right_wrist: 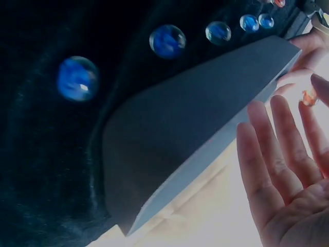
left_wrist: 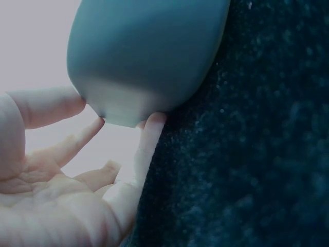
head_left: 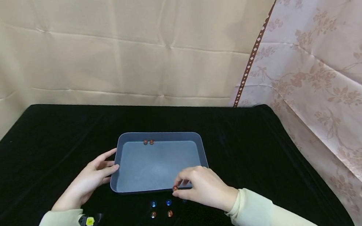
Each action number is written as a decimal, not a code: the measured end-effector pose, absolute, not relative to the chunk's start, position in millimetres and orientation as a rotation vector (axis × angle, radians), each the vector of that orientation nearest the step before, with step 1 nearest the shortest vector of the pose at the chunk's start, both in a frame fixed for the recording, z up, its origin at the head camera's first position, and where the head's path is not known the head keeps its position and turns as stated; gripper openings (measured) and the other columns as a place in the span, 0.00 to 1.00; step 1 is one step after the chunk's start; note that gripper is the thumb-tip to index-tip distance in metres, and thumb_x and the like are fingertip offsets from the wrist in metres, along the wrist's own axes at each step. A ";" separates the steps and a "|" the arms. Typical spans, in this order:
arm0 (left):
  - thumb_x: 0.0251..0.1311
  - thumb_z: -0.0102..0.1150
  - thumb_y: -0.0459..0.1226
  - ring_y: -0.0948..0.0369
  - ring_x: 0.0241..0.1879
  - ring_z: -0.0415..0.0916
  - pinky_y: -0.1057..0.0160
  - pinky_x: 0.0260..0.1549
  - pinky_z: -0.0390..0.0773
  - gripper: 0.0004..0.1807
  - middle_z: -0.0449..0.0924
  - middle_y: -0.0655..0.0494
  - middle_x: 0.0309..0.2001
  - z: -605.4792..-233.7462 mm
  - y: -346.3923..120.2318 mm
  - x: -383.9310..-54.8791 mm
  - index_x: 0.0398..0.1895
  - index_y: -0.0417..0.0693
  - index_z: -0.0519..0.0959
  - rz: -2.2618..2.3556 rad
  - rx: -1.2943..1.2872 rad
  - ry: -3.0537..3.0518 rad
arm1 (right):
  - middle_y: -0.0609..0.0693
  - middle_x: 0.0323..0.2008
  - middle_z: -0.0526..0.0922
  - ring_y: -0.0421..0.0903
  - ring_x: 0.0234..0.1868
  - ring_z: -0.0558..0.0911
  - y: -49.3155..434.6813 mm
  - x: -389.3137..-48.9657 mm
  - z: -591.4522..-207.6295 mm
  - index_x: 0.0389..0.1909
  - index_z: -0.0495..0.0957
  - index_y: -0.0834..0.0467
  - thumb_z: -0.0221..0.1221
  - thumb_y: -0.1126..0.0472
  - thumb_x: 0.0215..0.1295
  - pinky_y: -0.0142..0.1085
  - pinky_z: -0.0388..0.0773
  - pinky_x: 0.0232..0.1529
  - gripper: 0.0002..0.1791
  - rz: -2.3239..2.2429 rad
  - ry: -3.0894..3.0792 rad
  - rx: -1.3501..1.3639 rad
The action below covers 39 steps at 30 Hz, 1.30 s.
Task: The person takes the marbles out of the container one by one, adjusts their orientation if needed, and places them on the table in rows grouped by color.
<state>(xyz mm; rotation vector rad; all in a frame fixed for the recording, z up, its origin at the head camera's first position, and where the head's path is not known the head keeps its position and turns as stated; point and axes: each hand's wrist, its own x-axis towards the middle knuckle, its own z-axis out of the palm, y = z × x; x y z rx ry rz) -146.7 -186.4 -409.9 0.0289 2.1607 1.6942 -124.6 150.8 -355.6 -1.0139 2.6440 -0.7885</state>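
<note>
My right hand [head_left: 205,186] pinches a reddish-orange marble [head_left: 175,188] between thumb and index finger, over the near rim of the blue-grey tray [head_left: 160,165]. In the right wrist view the same marble [right_wrist: 308,98] shows between the fingertips, the other fingers held out fairly straight. My left hand [head_left: 90,179] touches the tray's left end. Up close in the left wrist view, its spread fingertips meet the outer wall of the tray [left_wrist: 144,56]. Inside the tray, two red-brown marbles [head_left: 148,142] lie side by side by the far wall.
In front of the tray, blue marbles [head_left: 168,202] form a row on the black cloth [head_left: 250,172], partly hidden by my right hand. Two orange marbles [head_left: 170,213] lie nearer. A cream curtain [head_left: 101,47] hangs behind the table; a floral cloth [head_left: 335,63] hangs at right.
</note>
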 end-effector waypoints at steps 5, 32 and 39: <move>0.75 0.46 0.44 0.43 0.62 0.71 0.42 0.60 0.76 0.36 0.61 0.30 0.68 -409.4 -186.2 -146.4 0.80 0.49 0.45 1.698 0.029 2.156 | 0.39 0.40 0.86 0.35 0.42 0.83 157.9 -118.6 -362.2 0.34 0.85 0.47 0.67 0.54 0.62 0.26 0.80 0.40 0.02 -0.723 2.654 -1.097; 0.75 0.47 0.45 0.44 0.61 0.73 0.43 0.59 0.76 0.37 0.62 0.30 0.68 -408.9 -185.2 -145.7 0.80 0.48 0.46 1.688 0.035 2.182 | 0.41 0.30 0.88 0.25 0.28 0.79 178.3 -95.6 -369.4 0.35 0.83 0.54 0.66 0.60 0.63 0.23 0.79 0.29 0.03 -0.963 2.525 -0.891; 0.75 0.47 0.46 0.43 0.62 0.72 0.42 0.59 0.76 0.37 0.62 0.30 0.68 -407.9 -185.1 -145.5 0.80 0.48 0.45 1.683 0.028 2.181 | 0.45 0.29 0.89 0.25 0.28 0.81 180.7 -95.7 -377.3 0.35 0.82 0.57 0.66 0.63 0.61 0.23 0.80 0.30 0.03 -0.987 2.498 -0.811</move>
